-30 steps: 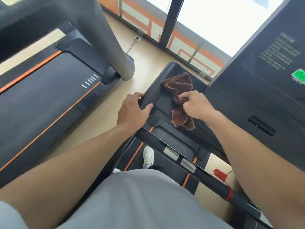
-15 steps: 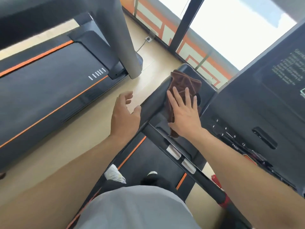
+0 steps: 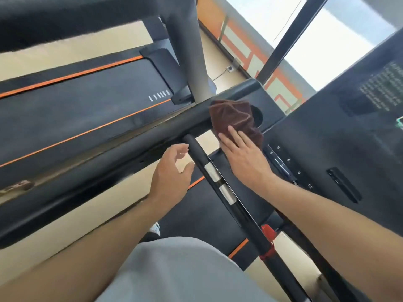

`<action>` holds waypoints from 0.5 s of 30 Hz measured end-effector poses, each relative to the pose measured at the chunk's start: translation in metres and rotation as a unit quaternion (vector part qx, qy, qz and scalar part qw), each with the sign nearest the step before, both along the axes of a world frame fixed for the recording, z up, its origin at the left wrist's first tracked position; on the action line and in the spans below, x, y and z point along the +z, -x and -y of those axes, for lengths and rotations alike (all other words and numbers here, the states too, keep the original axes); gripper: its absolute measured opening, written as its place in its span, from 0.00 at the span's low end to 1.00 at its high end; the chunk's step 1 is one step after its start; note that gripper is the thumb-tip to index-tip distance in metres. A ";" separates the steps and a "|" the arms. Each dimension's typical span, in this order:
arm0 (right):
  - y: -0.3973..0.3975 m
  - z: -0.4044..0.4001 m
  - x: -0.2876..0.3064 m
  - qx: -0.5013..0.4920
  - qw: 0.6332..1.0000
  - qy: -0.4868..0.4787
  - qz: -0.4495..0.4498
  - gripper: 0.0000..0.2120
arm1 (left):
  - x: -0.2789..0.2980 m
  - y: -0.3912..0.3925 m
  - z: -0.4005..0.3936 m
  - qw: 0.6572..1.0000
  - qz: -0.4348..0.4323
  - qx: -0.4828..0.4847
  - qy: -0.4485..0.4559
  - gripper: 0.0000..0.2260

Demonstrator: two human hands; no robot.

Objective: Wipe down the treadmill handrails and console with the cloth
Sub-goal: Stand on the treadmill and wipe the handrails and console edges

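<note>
A brown cloth lies bunched on the black console tray of the treadmill, beside a round cup recess. My right hand presses flat on the cloth's near edge, fingers straight and together. My left hand hovers with fingers curled apart, holding nothing, just left of the centre grip bar with its silver sensor pads. The long black left handrail runs from the tray toward the lower left. The dark console with numbered keys rises on the right.
A second treadmill with orange stripes stands to the left, its grey upright post close to the handrail. A red safety clip hangs on the centre bar. A window wall lies ahead. The belt and a white shoe show below.
My left hand has let go of the handrail and drawn back toward the centre bar. My right hand went from pinching the cloth to pressing it flat. The view has swung left.
</note>
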State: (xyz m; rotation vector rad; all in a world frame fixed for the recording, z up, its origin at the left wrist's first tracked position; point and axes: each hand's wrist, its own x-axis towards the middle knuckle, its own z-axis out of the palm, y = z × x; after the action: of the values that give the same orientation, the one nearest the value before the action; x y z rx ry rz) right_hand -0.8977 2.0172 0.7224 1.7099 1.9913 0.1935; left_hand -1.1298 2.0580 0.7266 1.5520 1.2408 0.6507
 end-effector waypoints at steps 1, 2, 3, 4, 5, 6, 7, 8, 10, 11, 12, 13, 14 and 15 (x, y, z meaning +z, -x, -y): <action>-0.005 0.016 0.002 0.037 0.998 0.045 0.038 0.29 | -0.003 -0.003 0.015 1.000 -0.006 -0.008 0.005 0.16; -0.009 0.030 0.003 0.064 0.993 0.084 0.061 0.27 | -0.005 -0.005 0.030 1.000 -0.008 -0.016 0.011 0.15; -0.012 0.042 0.006 0.079 0.987 0.121 0.068 0.25 | -0.008 -0.005 0.045 0.999 -0.009 -0.022 0.023 0.14; -0.014 0.053 0.009 0.083 0.982 0.157 0.059 0.23 | -0.012 -0.005 0.059 0.999 -0.009 -0.027 0.043 0.13; -0.014 0.063 0.013 0.082 0.978 0.187 0.036 0.19 | -0.015 -0.003 0.073 0.997 -0.009 -0.032 0.067 0.11; -0.015 0.072 0.019 0.080 0.975 0.209 0.011 0.16 | -0.019 0.000 0.087 0.995 -0.011 -0.033 0.094 0.10; -0.014 0.080 0.026 0.075 0.972 0.222 -0.010 0.13 | -0.022 0.003 0.100 0.992 -0.015 -0.033 0.119 0.10; -0.011 0.085 0.034 0.064 0.971 0.230 -0.030 0.11 | -0.025 0.007 0.112 0.990 -0.025 -0.032 0.138 0.10; -0.001 0.089 0.051 -0.006 0.968 0.232 -0.093 0.10 | -0.027 0.017 0.134 0.986 -0.043 -0.021 0.161 0.09; 0.006 0.089 0.060 -0.060 0.963 0.222 -0.139 0.10 | -0.025 0.023 0.144 0.985 -0.043 -0.011 0.169 0.08; 0.013 0.087 0.068 -0.115 0.957 0.195 -0.181 0.11 | -0.023 0.030 0.151 0.983 -0.039 0.000 0.179 0.07; 0.021 0.084 0.077 -0.156 0.953 0.142 -0.217 0.13 | -0.020 0.036 0.157 0.982 -0.031 0.010 0.188 0.06; 0.029 0.082 0.086 -0.185 0.948 0.072 -0.248 0.15 | -0.015 0.041 0.161 0.979 -0.023 0.022 0.200 0.05; 0.039 0.083 0.092 -0.208 0.933 -0.004 -0.293 0.17 | -0.010 0.046 0.163 0.975 -0.003 0.037 0.217 0.05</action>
State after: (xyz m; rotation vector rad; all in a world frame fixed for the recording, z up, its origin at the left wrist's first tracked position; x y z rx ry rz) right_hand -0.9364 1.9346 0.8143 2.3412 1.9263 -0.5135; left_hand -1.1762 1.8951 0.7167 1.1488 1.3459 0.3871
